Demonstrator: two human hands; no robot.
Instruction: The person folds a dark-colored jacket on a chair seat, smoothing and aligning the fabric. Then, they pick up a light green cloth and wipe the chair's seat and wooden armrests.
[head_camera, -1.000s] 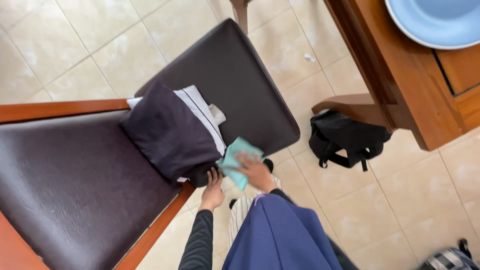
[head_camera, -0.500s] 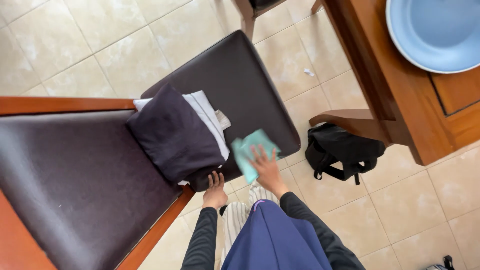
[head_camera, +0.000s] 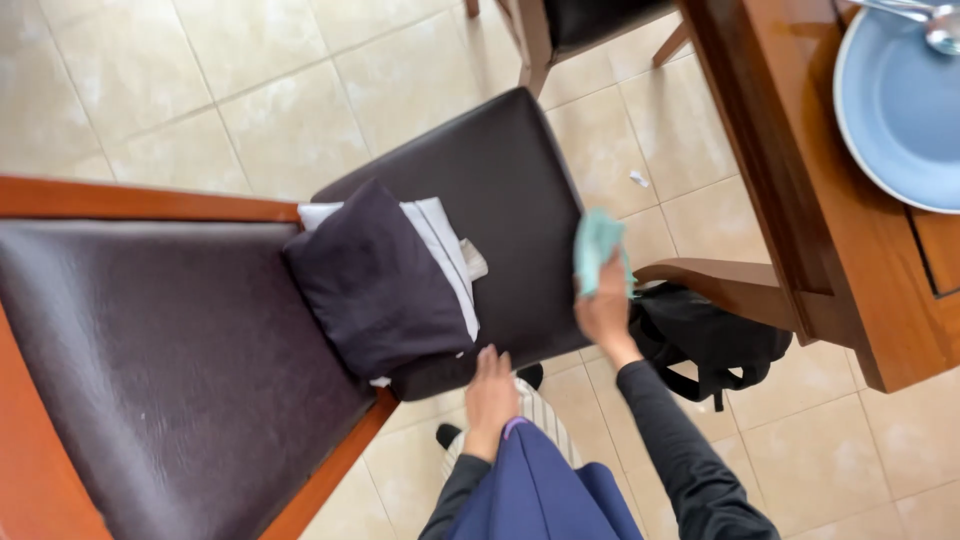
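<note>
Dark leather fills the left half of the frame, where a wood-framed chair back (head_camera: 130, 370) runs down to the lower left corner. A dark padded seat (head_camera: 500, 190) of a chair lies at the centre, tilted so that its long axis climbs from lower left to upper right. A wooden table (head_camera: 800, 200) crosses the upper right, carrying a pale blue plate (head_camera: 900, 110) at the frame's right edge. Folded dark cloth (head_camera: 375, 285) sits on the seat's left side over a white striped garment (head_camera: 440, 240). A black bag (head_camera: 710, 340) rests on the tiled floor (head_camera: 200, 90) below the table's curved leg.

The person's right hand (head_camera: 605, 310), just right of centre, is closed around a small teal cloth (head_camera: 597, 245), which stands nearly upright above the fingers at the seat's right edge, apparently touching or just clear of it; blur makes this uncertain. The left hand (head_camera: 490, 395), lower and slightly left, lies flat with fingers spread against the seat's near edge, gripping nothing visible.

From the cloth, the bare seat surface lies to the upper left, so the right hand is judged the nearer to it, while the left hand is judged to be steadying the near rim.
</note>
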